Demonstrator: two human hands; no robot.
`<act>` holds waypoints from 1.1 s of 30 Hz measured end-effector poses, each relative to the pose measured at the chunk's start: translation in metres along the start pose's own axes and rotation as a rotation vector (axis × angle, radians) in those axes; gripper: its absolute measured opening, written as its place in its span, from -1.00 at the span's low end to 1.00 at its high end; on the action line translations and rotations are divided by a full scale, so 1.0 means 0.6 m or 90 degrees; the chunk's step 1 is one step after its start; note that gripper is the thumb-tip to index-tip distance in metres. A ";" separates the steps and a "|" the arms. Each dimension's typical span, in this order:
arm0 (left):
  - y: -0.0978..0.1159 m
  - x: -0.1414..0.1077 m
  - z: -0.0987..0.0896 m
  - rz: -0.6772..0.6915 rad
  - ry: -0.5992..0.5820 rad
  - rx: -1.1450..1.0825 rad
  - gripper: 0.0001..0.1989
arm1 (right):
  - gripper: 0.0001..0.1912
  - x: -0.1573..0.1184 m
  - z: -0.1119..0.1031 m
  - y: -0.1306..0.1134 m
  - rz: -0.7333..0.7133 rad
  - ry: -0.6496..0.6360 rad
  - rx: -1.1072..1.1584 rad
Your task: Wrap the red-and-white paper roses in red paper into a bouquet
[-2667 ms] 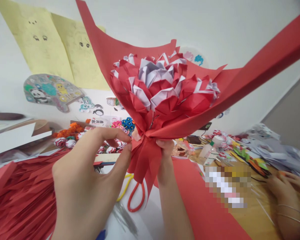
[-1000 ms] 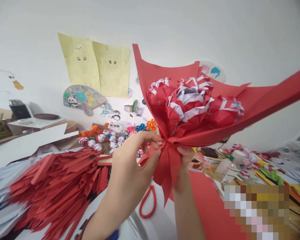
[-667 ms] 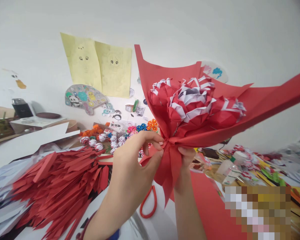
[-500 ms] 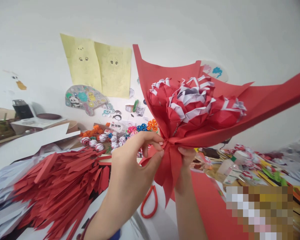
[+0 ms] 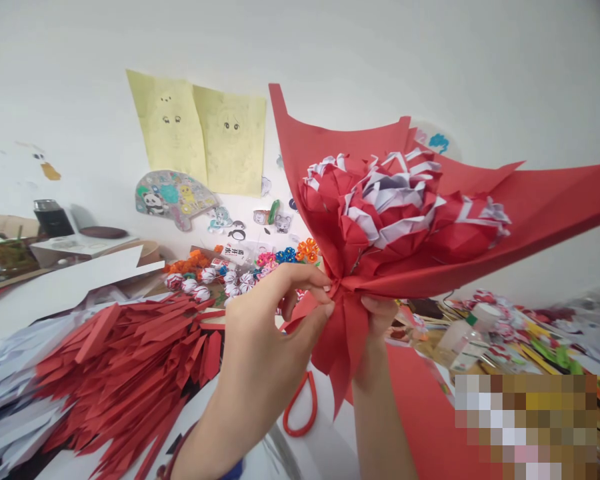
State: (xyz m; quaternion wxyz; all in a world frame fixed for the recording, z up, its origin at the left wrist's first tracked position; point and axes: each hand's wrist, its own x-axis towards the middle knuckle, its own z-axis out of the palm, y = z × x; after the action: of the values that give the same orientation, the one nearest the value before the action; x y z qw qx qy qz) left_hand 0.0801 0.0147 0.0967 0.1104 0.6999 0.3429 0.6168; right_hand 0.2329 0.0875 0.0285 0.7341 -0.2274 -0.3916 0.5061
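Observation:
A bouquet of folded red and white paper flowers [image 5: 387,200] stands wrapped in a wide sheet of red paper [image 5: 485,267]. The wrap is gathered tight at a narrow neck, below which its tail [image 5: 337,353] flares out. At the left side of that neck, my left hand [image 5: 265,340] pinches with thumb and forefinger; whether a thin tie is between the fingertips I cannot make out. My right hand [image 5: 380,317] grips the neck from behind and from the right, its fingers mostly hidden by the paper.
Piles of red paper strips [image 5: 130,373] and white strips [image 5: 10,393] cover the left of the table. Red-handled scissors [image 5: 301,427], partly hidden, lie below my hands. Behind are small paper flowers [image 5: 200,290]; a clear bottle [image 5: 463,343] stands at right.
The bouquet and both hands sit slightly further right in view, and the bouquet's right side has tipped down a little. The grip at the neck looks the same.

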 end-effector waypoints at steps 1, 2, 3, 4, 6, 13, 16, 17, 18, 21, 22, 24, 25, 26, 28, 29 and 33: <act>0.000 0.000 0.000 -0.001 -0.001 -0.001 -0.71 | -0.74 0.000 0.002 -0.002 -0.001 -0.001 0.001; 0.000 0.000 -0.001 -0.001 -0.002 -0.002 -0.71 | -0.74 0.001 0.003 -0.003 -0.003 -0.002 0.002; 0.000 0.000 -0.001 -0.002 -0.003 -0.002 -0.70 | -0.75 0.002 0.004 -0.004 -0.006 -0.004 0.003; 0.000 0.000 -0.001 -0.001 -0.004 -0.004 -0.69 | -0.75 0.003 0.003 -0.005 -0.010 -0.008 0.005; -0.001 0.000 0.000 0.002 -0.005 -0.008 -0.69 | -0.75 0.002 0.003 -0.006 -0.015 -0.018 0.009; 0.001 0.001 0.000 0.005 -0.005 -0.007 -0.70 | -0.76 -0.019 0.011 -0.006 -0.019 -0.006 0.044; 0.003 0.000 -0.001 -0.001 -0.005 -0.009 -0.70 | -0.71 -0.018 0.010 -0.006 -0.001 -0.022 0.043; 0.003 0.000 -0.001 -0.004 -0.005 -0.013 -0.71 | -0.70 -0.016 0.008 -0.006 -0.001 -0.024 0.042; 0.003 0.000 -0.001 -0.007 -0.006 -0.018 -0.71 | -0.70 -0.013 0.007 -0.007 0.001 -0.032 0.040; 0.002 0.000 -0.001 -0.012 -0.008 -0.032 -0.71 | -0.72 -0.006 0.002 -0.010 0.012 -0.067 0.038; 0.002 0.000 -0.001 -0.013 -0.008 -0.035 -0.71 | -0.73 -0.004 0.000 -0.010 0.015 -0.075 0.043; 0.002 0.000 -0.001 -0.016 -0.004 -0.040 -0.71 | -0.72 -0.001 -0.002 -0.011 0.018 -0.088 0.052; 0.002 0.001 -0.001 -0.018 -0.001 -0.042 -0.71 | -0.72 0.000 -0.004 -0.010 0.012 -0.092 0.054; 0.003 0.001 0.000 -0.020 0.001 -0.044 -0.71 | -0.72 0.000 -0.004 -0.009 0.006 -0.101 0.049; 0.004 0.002 0.000 -0.023 0.004 -0.046 -0.70 | -0.73 -0.001 -0.005 -0.006 -0.013 -0.116 0.036; 0.005 0.002 0.000 -0.024 0.004 -0.045 -0.70 | -0.72 -0.003 -0.005 -0.005 -0.023 -0.113 0.035; 0.006 0.001 0.000 -0.022 0.007 -0.048 -0.70 | -0.69 -0.006 -0.008 0.000 -0.006 -0.103 0.046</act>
State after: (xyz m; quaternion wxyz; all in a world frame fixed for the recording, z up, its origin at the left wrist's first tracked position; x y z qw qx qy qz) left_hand 0.0813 0.0123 0.0996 0.1450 0.6857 0.3322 0.6312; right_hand 0.2360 0.0841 0.0247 0.7101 -0.1570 -0.4324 0.5330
